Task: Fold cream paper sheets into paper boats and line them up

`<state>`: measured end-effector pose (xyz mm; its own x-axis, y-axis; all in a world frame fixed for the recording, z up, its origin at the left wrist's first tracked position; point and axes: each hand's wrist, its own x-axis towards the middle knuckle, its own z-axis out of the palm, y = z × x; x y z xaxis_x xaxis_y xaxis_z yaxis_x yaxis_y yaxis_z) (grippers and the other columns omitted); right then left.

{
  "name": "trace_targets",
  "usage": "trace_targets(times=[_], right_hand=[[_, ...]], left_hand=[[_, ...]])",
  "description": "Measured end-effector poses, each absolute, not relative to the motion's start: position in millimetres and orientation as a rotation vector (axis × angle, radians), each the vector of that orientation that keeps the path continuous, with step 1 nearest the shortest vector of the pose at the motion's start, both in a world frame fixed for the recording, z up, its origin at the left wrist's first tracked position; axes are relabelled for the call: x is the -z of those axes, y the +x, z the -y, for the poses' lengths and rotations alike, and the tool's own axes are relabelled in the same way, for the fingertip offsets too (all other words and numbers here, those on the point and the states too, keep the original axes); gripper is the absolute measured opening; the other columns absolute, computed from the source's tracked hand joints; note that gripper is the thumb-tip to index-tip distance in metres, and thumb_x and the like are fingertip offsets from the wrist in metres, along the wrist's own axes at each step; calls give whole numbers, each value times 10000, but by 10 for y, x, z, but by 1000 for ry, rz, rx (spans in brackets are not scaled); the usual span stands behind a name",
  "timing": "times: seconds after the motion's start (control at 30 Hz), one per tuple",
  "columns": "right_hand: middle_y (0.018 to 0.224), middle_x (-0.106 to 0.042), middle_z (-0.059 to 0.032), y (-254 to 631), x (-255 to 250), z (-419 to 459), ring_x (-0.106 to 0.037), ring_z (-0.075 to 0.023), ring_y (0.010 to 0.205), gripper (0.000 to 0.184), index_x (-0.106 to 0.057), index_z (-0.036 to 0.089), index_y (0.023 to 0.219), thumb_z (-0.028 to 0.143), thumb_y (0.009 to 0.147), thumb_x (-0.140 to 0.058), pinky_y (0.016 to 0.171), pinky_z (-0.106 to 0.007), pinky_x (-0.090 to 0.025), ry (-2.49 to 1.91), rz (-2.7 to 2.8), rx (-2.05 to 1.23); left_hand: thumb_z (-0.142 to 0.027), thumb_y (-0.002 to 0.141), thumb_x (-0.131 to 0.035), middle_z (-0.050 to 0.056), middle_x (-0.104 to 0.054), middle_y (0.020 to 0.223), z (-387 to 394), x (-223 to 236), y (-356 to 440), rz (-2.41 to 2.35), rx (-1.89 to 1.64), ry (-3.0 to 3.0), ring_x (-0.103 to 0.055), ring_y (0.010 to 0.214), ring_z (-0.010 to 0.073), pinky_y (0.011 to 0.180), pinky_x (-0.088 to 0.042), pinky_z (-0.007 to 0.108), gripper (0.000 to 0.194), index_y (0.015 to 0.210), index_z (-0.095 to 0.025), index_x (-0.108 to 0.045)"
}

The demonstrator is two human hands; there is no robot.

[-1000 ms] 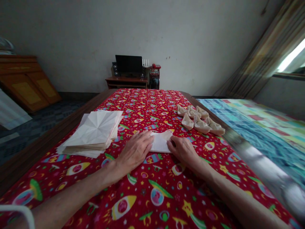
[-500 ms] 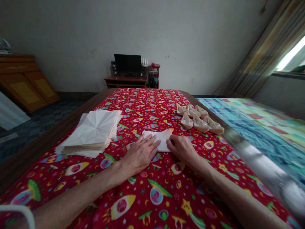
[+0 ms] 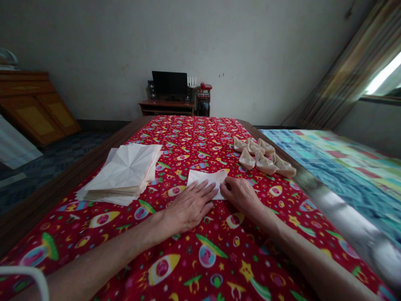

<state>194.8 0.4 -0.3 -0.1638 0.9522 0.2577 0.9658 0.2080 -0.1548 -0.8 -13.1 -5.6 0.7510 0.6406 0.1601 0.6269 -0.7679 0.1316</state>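
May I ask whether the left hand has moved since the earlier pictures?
Yes: the left hand has moved rightward and nearer the person, judged against the paper stack.

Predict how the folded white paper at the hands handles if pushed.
The folded white paper is probably light, since it looks thin. Pushed, it should slide rather than roll, as it lies flat on the red tablecloth. Its folds might loosen if the left hand, spread across part of it, lifted.

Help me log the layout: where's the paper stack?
In the head view, the paper stack lies by the left edge of the red cloth, left of the left hand.
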Motion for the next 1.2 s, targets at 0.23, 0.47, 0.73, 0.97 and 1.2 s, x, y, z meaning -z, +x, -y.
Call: trace_targets(times=[0.23, 0.47, 0.73, 0.97, 1.2], right_hand=[[923, -662, -112, 1939, -81, 158, -605, -222, 801, 258, -573, 138, 1086, 211, 861, -470, 631, -296, -439, -1689, 2145, 407], [1402, -419, -190, 1790, 127, 404, -353, -274, 1320, 475, -386, 69, 1371, 270, 941, -377, 1042, -460, -377, -1151, 2514, 246], [1508, -173, -170, 2114, 143, 507, -163, -230, 1394, 641, -167, 60, 1466, 415, 959, -333, 1121, -417, -272, -1146, 2679, 68], [1473, -285, -141, 2269, 98, 559, -243, -233, 1371, 582, -304, 110, 1435, 432, 953, -351, 1113, -422, -290, -1206, 2692, 80], [1425, -370, -163, 2221, 13, 602, -318, -266, 1338, 551, -403, 44, 1374, 401, 957, -344, 1090, -445, -330, -1230, 2699, 131]], left_hand=[[-361, 978, -277, -10, -319, 1487, 129, 74, -20, -1030, -315, 2870, -236, 1388, 211, 1137, -194, 425, 448, 1408, -246, -323], [-294, 958, -326, 84, -373, 1455, 138, 81, -15, -1010, -335, 2902, -231, 1391, 214, 1139, -192, 423, 417, 1343, -168, -421], [-378, 975, -258, 72, -284, 1499, 133, 95, -29, -1049, -268, 2942, -192, 1403, 202, 1132, -179, 398, 485, 1401, -156, -327], [-419, 978, -227, 34, -262, 1508, 115, 80, -242, -1111, -210, 2919, -207, 1399, 174, 1128, -187, 367, 501, 1426, -203, -293], [-418, 977, -231, 57, -301, 1489, 238, 55, -442, -1255, -227, 2931, -271, 1377, 196, 1128, -198, 426, 507, 1411, -175, -325]])
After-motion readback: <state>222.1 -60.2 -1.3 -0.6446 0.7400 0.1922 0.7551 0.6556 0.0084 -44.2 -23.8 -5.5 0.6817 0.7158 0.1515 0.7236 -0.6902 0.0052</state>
